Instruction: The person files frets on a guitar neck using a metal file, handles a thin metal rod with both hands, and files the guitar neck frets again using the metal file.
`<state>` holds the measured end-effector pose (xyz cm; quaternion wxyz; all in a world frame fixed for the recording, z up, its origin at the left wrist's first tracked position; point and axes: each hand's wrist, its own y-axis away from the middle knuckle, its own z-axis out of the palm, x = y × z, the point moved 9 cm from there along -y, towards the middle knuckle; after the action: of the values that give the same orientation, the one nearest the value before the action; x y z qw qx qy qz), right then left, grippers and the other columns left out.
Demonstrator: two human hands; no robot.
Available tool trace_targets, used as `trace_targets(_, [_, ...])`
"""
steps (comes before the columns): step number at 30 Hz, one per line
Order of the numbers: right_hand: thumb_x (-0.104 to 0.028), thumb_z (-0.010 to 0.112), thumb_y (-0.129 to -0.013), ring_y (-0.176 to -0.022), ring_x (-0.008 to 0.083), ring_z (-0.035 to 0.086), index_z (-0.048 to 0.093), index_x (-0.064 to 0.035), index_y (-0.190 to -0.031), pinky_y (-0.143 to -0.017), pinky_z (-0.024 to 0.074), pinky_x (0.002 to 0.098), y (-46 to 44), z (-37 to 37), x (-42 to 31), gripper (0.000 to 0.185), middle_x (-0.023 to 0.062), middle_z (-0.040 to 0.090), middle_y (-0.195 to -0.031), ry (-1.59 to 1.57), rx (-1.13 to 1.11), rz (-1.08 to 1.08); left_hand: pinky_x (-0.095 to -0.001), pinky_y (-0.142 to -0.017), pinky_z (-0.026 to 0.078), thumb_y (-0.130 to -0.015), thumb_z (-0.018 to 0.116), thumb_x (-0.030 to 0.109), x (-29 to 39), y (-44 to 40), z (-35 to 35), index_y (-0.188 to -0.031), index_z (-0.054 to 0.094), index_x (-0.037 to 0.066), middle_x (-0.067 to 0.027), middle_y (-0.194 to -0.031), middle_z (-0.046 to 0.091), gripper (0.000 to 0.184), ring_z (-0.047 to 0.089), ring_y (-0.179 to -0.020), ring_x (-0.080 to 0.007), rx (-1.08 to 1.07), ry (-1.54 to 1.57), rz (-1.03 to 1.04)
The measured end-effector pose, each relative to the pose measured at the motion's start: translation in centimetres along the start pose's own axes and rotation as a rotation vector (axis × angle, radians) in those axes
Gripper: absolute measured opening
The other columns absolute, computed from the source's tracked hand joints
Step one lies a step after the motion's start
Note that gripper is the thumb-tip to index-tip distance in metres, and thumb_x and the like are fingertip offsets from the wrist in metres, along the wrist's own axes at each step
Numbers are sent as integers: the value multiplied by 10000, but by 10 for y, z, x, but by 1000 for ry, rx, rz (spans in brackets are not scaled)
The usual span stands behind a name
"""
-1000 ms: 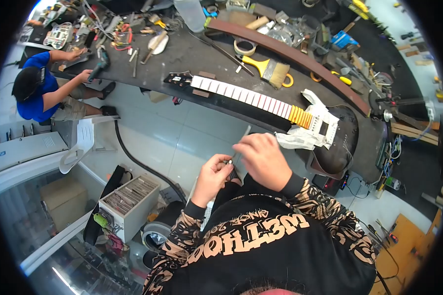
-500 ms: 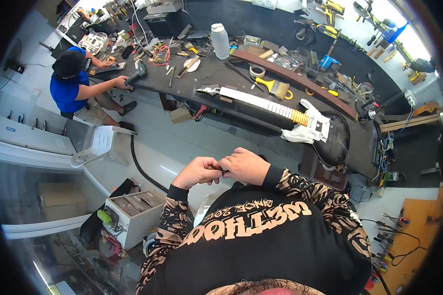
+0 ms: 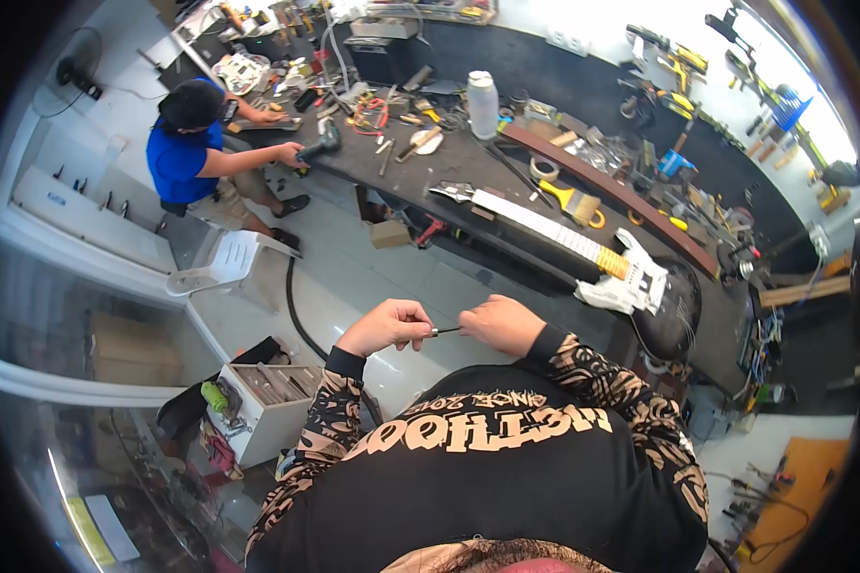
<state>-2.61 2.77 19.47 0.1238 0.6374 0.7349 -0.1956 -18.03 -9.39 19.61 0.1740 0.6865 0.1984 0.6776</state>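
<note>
In front of my chest, a thin dark rod-like piece spans the space between my two hands. A small metallic section shows on it by my left fingertips; its exact kind is too small to tell. My left hand pinches one end between thumb and fingers. At the other end, the curled fingers of my right hand close on it, knuckles upward. Beyond the hands, a guitar lies on the dark workbench, with white covering on parts of its body and along its neck.
A co-worker in a blue shirt holds a power drill at the bench's left end. A brush, a tape roll and a plastic bottle are on the bench. A white chair and a drawer box stand left.
My hands were together and have drawn apart, exposing the thin dark piece between them. The whole view has shifted, so the bench and co-worker appear further right.
</note>
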Motion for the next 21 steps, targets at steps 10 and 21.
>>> trace_targets(10, [-356, 780, -1079, -1195, 332, 741, 730, -97, -1331, -1044, 539, 482, 30, -30, 82, 364, 111, 739, -1256, -55, 155, 110, -272, -641, 520, -1097, 816, 231, 31, -62, -6, -1083, 786, 51, 17, -895, 766, 183, 719, -782, -80, 93, -361, -89])
trace_targets(21, [-282, 689, -1137, -1063, 353, 758, 690, -80, -1116, -942, 546, 487, 68, -40, 227, 203, 122, 748, -1054, -62, 47, 116, -313, -697, 537, -1080, 823, 245, 75, -95, -23, -1085, 782, 37, -6, -895, 774, 212, 709, -796, -101, 330, -209, -43])
